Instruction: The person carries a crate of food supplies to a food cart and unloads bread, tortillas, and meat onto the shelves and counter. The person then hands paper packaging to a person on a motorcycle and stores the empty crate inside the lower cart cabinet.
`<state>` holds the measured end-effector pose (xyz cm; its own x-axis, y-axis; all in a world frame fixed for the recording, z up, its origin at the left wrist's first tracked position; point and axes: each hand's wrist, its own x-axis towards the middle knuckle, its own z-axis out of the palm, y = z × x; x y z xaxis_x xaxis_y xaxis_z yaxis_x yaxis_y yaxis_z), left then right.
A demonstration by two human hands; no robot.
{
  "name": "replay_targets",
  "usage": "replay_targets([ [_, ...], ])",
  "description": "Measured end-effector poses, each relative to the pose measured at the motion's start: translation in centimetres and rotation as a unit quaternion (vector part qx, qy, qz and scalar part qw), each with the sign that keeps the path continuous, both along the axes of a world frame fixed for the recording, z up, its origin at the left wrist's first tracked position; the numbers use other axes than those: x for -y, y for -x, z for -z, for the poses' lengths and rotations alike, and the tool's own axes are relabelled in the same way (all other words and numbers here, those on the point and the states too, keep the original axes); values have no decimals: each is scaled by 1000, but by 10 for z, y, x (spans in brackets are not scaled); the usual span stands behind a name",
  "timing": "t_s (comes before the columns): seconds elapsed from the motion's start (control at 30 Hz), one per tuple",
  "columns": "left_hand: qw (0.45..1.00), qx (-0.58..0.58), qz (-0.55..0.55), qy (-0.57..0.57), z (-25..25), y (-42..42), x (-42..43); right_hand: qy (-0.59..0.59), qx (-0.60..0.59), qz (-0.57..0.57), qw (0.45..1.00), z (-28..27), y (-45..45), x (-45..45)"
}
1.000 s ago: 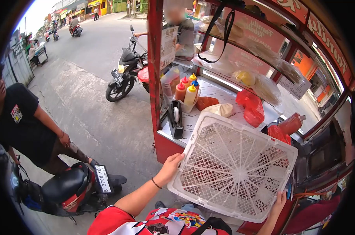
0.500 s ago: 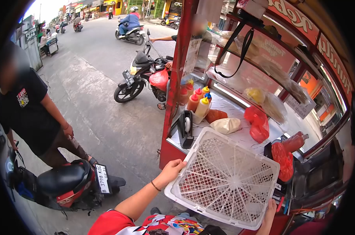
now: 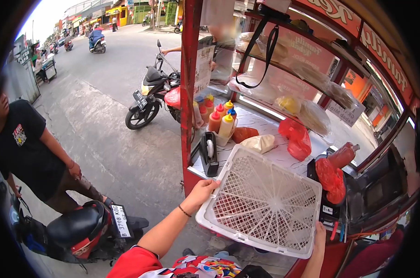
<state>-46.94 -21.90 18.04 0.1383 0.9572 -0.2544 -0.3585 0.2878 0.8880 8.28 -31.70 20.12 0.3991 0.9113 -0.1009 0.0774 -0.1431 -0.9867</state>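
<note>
A white plastic mesh basket [image 3: 256,242] is held out in front of me, tilted over the front edge of the stall counter. My left hand [image 3: 204,191] grips its left rim, thumb on top and fingers folded under. On the opposite side, my right hand [image 3: 319,235] clasps the lower right edge; part of those fingers is hidden. Beyond the basket, on the counter, are a black tape dispenser [image 3: 209,155], several sauce squeeze bottles [image 3: 226,125], a cream-coloured pouch [image 3: 258,143] and a red plastic bag [image 3: 295,139].
Another red bag [image 3: 330,180] lies on a black item at the counter's right. Glass shelves [image 3: 284,60] with a hanging black strap rise behind. A person [image 3: 29,148] stands at left by a parked motorbike [image 3: 75,227]. Another motorbike [image 3: 150,99] stands beyond the stall post.
The view has shifted slightly, moving the stall and basket a little left in the picture. A motorbike rider on the road has moved farther away. Both hands keep hold of the basket.
</note>
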Motion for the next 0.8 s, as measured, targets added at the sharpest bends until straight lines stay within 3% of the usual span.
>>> replay_targets([
  [0.27,999,37,-7,35,-13,-12,-29,-8,3,-5,1000,15,-21,-38],
  [0.37,992,-124,33,2,-3,14,-20,-13,24,-7,1000,10,-15,-38],
  [0.57,975,-152,163,9,-11,56,49,-9,25,4,1000,6,-7,-35],
  [0.67,983,-111,145,18,-6,46,58,-6,7,28,1000,-19,27,-33],
  [0.8,994,-75,73,11,10,35,54,7,35,28,999,10,-9,-40],
])
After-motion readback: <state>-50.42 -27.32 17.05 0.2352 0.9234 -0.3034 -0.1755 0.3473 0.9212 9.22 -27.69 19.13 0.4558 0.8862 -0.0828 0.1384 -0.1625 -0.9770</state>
